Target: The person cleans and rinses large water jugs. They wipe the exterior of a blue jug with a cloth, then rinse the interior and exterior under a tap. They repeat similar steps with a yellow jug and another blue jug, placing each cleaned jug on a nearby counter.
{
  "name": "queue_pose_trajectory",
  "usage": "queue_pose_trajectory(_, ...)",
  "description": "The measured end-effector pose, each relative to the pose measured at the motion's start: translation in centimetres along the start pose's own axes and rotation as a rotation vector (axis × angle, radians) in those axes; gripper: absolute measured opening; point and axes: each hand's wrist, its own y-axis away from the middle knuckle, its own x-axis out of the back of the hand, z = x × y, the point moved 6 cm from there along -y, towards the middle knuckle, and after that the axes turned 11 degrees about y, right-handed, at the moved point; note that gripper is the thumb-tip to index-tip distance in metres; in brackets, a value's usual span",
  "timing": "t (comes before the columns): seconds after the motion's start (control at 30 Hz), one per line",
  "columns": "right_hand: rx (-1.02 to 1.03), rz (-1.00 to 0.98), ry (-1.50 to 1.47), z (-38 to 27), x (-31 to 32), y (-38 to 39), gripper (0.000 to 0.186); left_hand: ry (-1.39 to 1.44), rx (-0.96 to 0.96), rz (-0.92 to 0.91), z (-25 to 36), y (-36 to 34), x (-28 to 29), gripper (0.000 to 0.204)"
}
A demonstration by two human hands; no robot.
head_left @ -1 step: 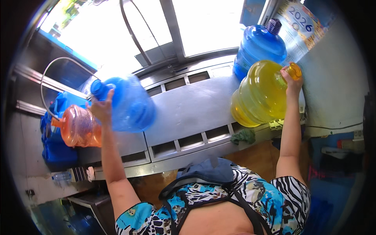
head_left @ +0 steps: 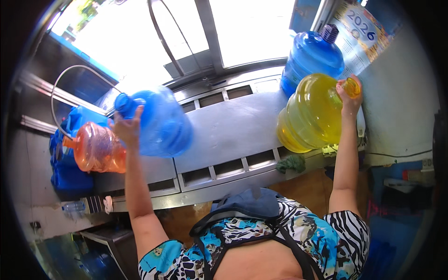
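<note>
Shifted slightly rightward since the earlier head frame, the blue jug (head_left: pixel 165 126) and the left hand (head_left: pixel 127 128) at its neck move together, while the yellow jug (head_left: pixel 315 109) keeps nearly its place.

Head view: the left hand grasps the blue jug by the neck from the near side, thumb on the jug's shoulder, though its other fingertips are partly hidden. The right hand (head_left: pixel 349 98) is wrapped around the neck of the yellow jug. Both jugs are tilted, necks outward, at opposite ends of the steel counter (head_left: pixel 228 116).

Both arms reach wide, so steady handling probably calls for firm grips below the rims, with the jugs' bases letting the counter take weight wherever they meet it. Tipping one jug while minding the other could let a smooth neck slip.

An orange jug (head_left: pixel 95 149) lies on its side close by the left wrist, with a thin bent tube (head_left: pixel 60 88) arching above it; both crowd that side. An upright blue bottle (head_left: pixel 312 56) stands just behind the yellow jug; whether they touch, I cannot tell. A green cloth (head_left: pixel 290 163) sits at the counter's front edge, below the yellow jug.
</note>
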Motion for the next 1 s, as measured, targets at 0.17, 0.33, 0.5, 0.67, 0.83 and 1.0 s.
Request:
queue_pose_trajectory(0.17,0.487,0.436,0.46,-8.9,-1.8,6.0,0.1,0.325,0.034,-0.177,9.5,4.3,0.6,0.058)
queue_pose_trajectory(0.33,0.878,0.108,0.211,-10.9,-13.0,13.1,0.054,0.382,0.056,-0.222,16.9,7.0,-0.8,0.061)
queue_pose_trajectory(0.5,-0.18,-0.408,-0.207,5.5,-31.6,12.3,0.046,0.387,0.033,-0.215,19.4,7.6,-2.2,0.069)
queue_pose_trajectory(0.67,-1.225,-0.53,-0.718,20.7,-49.4,14.1,0.082,0.389,-0.089,-0.168,19.3,6.7,-2.7,0.071)
queue_pose_trajectory(0.83,-1.359,-0.524,-0.799,25.6,-56.1,14.3,0.128,0.409,0.113,-0.24,19.8,7.5,-2.9,0.055)
queue_pose_trajectory(1.0,-1.298,-0.614,-0.798,26.1,-56.5,14.5,0.137,0.334,0.118,-0.203,21.5,8.1,-2.4,0.056)
